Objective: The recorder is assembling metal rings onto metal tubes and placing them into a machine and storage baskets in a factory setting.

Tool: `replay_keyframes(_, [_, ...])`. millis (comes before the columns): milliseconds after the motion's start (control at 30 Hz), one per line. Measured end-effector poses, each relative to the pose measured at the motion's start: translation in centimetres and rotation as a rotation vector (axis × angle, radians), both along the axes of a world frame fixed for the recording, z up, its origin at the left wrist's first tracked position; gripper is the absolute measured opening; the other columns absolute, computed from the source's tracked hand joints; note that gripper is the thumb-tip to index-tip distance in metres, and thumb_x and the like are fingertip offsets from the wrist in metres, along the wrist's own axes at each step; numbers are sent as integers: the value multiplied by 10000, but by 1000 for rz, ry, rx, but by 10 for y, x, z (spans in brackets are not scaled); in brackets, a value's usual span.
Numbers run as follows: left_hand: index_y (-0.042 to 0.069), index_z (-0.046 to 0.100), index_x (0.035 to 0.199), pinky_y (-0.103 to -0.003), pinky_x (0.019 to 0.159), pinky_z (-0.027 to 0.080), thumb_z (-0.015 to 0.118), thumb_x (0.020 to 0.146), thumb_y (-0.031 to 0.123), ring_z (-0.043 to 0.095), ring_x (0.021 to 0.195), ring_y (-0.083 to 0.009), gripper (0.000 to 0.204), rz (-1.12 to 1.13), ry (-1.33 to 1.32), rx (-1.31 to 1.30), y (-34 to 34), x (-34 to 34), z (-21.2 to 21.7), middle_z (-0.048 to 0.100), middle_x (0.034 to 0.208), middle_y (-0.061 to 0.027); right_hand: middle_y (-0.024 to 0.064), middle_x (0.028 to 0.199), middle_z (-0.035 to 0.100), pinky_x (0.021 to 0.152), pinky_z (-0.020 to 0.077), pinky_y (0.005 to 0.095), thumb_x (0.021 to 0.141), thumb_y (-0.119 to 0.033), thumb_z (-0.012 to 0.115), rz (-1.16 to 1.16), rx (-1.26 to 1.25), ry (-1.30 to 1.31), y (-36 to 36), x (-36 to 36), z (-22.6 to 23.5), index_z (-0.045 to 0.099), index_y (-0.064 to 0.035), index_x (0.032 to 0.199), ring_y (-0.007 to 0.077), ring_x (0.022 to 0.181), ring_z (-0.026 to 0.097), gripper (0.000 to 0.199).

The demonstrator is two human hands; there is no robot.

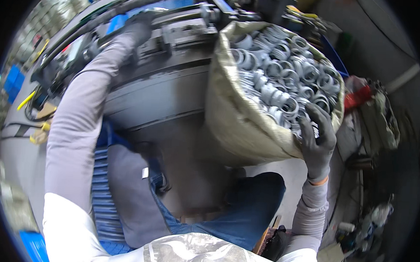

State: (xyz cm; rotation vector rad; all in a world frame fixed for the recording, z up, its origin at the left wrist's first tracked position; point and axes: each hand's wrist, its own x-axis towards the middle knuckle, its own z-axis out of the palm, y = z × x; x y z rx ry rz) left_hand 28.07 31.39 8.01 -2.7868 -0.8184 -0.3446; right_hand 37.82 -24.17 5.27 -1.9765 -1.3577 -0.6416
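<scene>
My right hand (319,140), in a dark grey glove, reaches over the near right rim of a large woven sack (229,118). Its fingers are curved and apart, close over the metal rings (287,78) that fill the sack. Pale rings show between thumb and fingers, and I make out none clearly gripped. At the far left, my left hand (140,27), in a dark glove, lies on or beside the bench-mounted machine (186,31). Blur and the dark metal around it hide its fingers.
A blue ribbed crate or stool (108,192) stands by my left leg. Beyond the sack is a blue bin edge (334,57). Red plastic (358,95) and another sack (381,117) sit to the right. Clutter (367,227) covers the lower right floor. A yellow-handled tool (26,100) lies left.
</scene>
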Motion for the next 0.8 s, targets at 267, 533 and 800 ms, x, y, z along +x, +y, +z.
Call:
replay_keyframes(267, [44,499,1492,-489,1148,437,727,913,268,542,1370,-403,662,-290,-306,206,-67,-24,-1,597,1432,-238,164,1248,708,1010,499,274,1014,-147,678,-266,229,437,-18,119,32,630,38,1373,192,1175,663,407])
replay_keyframes(533, [35,594,1416,-495,1182,395,742,926,305,501,1411,-412,579,-954,-433,-130,-268,-4,34,559,1488,-204,239,1438,629,1144,441,440,975,-607,602,-441,-243,123,32,266,38,575,-79,1486,371,1351,594,735])
replay_keyframes(800, [101,455,1564,-507,1256,324,723,919,479,383,1515,-394,794,-559,-135,15,-272,177,43,403,1631,-211,189,1384,659,1102,475,480,971,-575,554,-467,-529,-16,60,208,6,729,-264,1333,390,1269,632,508])
